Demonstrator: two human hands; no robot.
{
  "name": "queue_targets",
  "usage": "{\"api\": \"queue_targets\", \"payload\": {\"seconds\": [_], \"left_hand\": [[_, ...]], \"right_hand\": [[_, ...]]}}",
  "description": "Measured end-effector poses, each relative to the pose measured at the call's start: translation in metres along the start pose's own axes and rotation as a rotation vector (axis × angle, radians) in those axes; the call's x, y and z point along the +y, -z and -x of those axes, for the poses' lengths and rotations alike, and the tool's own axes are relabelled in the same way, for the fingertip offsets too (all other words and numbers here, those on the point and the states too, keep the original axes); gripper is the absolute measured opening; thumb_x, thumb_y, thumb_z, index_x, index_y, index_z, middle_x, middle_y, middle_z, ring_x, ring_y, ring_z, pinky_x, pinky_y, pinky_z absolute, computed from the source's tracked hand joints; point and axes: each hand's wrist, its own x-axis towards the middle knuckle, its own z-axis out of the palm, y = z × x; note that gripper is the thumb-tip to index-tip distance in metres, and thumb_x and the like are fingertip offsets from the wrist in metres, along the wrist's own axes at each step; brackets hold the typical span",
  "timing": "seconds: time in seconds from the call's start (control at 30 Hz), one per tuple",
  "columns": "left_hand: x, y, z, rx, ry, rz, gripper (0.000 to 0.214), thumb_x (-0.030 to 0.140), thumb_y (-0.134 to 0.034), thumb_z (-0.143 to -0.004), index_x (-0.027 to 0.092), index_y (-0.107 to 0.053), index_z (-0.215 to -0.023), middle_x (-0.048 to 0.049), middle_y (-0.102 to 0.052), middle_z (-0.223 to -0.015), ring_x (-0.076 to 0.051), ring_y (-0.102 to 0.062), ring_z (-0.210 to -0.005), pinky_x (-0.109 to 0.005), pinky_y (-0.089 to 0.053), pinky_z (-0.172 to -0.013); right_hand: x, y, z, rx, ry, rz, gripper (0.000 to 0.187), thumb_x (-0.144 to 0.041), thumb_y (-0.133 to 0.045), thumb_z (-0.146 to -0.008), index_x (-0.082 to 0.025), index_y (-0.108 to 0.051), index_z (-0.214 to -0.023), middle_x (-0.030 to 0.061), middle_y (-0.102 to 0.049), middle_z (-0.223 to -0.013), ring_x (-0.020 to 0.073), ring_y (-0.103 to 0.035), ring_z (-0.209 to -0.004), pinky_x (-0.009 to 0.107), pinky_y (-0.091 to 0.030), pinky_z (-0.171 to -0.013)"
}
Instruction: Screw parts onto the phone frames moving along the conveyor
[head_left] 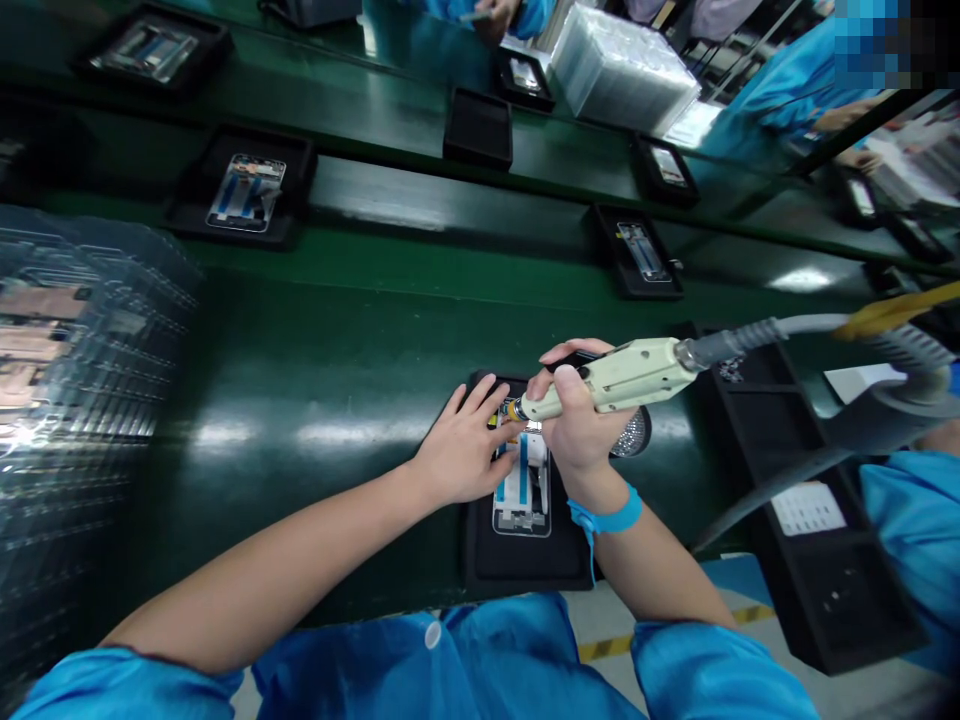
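In front of me a phone frame with blue strips [523, 490] lies in a black tray [525, 567]. My right hand [581, 420] is wrapped round a pale green electric screwdriver [637, 377], its tip pointing left and down onto the upper part of the phone frame. Fingers spread, my left hand [469, 445] rests over the left side of the frame and the tray, close to the screwdriver tip. What lies right under the tip is hidden by my fingers. Just right of my right hand stands a small round container [632, 432], partly covered.
Stacked clear plastic trays [97, 370] stand at left. Black trays with phone frames, such as this tray [281, 220], sit on the line beyond. A long compartmented black tray [810, 590] lies at right, near a grey arm [817, 450]. Co-workers in blue sleeves [911, 540] are nearby.
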Motion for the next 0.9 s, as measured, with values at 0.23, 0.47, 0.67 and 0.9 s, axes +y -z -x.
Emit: {"api": "queue_targets", "payload": {"seconds": [0.23, 0.47, 0.67, 0.9], "left_hand": [[0.0, 0.0, 0.0, 0.001, -0.006, 0.001, 0.04, 0.039, -0.057, -0.097, 0.029, -0.064, -0.135, -0.0093, -0.036, -0.163, -0.036, -0.018, -0.155, -0.063, -0.023, -0.122], [0.0, 0.001, 0.0, -0.011, 0.004, 0.001, 0.041, 0.038, -0.058, -0.096, 0.029, -0.064, -0.135, -0.0088, -0.036, -0.163, -0.036, -0.018, -0.155, -0.062, -0.022, -0.122], [0.002, 0.002, -0.001, -0.012, 0.006, -0.005, 0.039, 0.039, -0.059, -0.096, 0.029, -0.066, -0.133, -0.0109, -0.038, -0.162, -0.036, -0.019, -0.155, -0.062, -0.023, -0.122], [0.0, 0.0, 0.0, 0.005, -0.005, -0.009, 0.045, 0.037, -0.058, -0.096, 0.029, -0.06, -0.14, -0.0117, -0.038, -0.161, -0.035, -0.018, -0.155, -0.063, -0.023, -0.121]], "right_hand": [[0.003, -0.002, 0.0, 0.003, 0.016, -0.091, 0.021, -0.028, -0.067, -0.088, -0.026, -0.056, -0.105, -0.0018, -0.061, -0.092, 0.0085, -0.059, -0.051, 0.027, -0.053, -0.047], [0.004, -0.002, 0.001, -0.017, -0.003, -0.018, 0.021, -0.034, -0.066, -0.088, -0.026, -0.053, -0.102, -0.0025, -0.059, -0.088, 0.0088, -0.056, -0.052, 0.026, -0.053, -0.048], [0.003, -0.002, 0.0, -0.011, 0.015, -0.006, 0.021, -0.034, -0.066, -0.088, -0.027, -0.053, -0.104, -0.0017, -0.06, -0.091, 0.0091, -0.057, -0.053, 0.027, -0.053, -0.049], [-0.012, 0.005, -0.009, 0.015, 0.069, -0.073, 0.046, -0.07, -0.045, -0.092, -0.03, -0.057, -0.109, 0.0028, -0.057, -0.094, 0.011, -0.053, -0.051, 0.031, -0.049, -0.049]]}}
